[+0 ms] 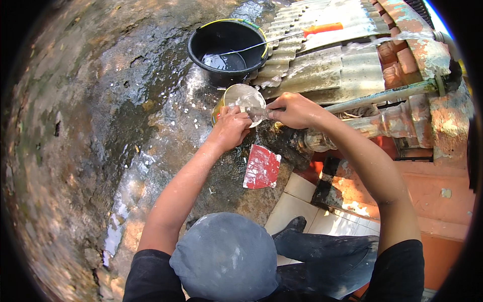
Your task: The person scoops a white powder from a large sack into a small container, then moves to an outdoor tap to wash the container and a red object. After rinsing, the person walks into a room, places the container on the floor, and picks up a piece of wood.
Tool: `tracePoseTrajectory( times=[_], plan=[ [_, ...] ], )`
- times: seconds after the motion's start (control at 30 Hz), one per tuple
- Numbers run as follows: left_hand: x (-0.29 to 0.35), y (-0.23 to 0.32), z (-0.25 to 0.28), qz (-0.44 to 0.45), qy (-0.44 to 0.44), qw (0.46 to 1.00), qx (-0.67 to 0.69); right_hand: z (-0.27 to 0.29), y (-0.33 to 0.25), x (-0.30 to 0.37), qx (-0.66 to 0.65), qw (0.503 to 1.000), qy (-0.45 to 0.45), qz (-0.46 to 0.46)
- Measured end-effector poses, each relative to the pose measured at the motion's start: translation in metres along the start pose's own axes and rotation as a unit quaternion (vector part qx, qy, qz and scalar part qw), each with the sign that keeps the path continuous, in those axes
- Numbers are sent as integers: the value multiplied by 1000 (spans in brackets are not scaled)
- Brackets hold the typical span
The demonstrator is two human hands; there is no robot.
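Note:
A small pail (220,107), pale inside and yellowish outside, tilts on the wet ground in front of me. My left hand (230,130) is closed at its near rim, with the fingers curled over the edge. My right hand (297,111) grips a scraper-like tool at the pail's right side. Its flat greyish blade (255,112) reaches across the mouth toward my left fingers; the handle is mostly hidden in my fist. Just below the pail lies a red flat piece (262,167) smeared with white.
Beyond the pail stands a black bucket (229,79) holding some liquid. A thin metal rod with an orange handle (323,28) rests across its rim and the corrugated sheets (322,78). At right are a pipe (382,96), a worn balustrade (372,125) and pale tiles (301,187).

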State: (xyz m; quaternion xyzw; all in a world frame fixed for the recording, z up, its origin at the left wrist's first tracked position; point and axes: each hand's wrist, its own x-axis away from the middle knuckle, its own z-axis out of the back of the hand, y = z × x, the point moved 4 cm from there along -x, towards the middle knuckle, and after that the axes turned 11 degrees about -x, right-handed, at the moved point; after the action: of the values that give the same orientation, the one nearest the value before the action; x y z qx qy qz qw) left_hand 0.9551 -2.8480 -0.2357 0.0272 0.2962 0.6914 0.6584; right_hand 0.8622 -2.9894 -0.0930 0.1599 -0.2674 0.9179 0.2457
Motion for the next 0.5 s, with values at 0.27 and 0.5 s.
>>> tracePoseTrajectory(
  times=[0.27, 0.5],
  plan=[
    [24, -18, 1, 1, -4, 999, -49, -13, 7, 41, -21, 998, 58, -5],
    [-8, -37, 19, 107, -57, 992, -23, 1, -20, 66, 9, 993, 112, -33]
  ],
)
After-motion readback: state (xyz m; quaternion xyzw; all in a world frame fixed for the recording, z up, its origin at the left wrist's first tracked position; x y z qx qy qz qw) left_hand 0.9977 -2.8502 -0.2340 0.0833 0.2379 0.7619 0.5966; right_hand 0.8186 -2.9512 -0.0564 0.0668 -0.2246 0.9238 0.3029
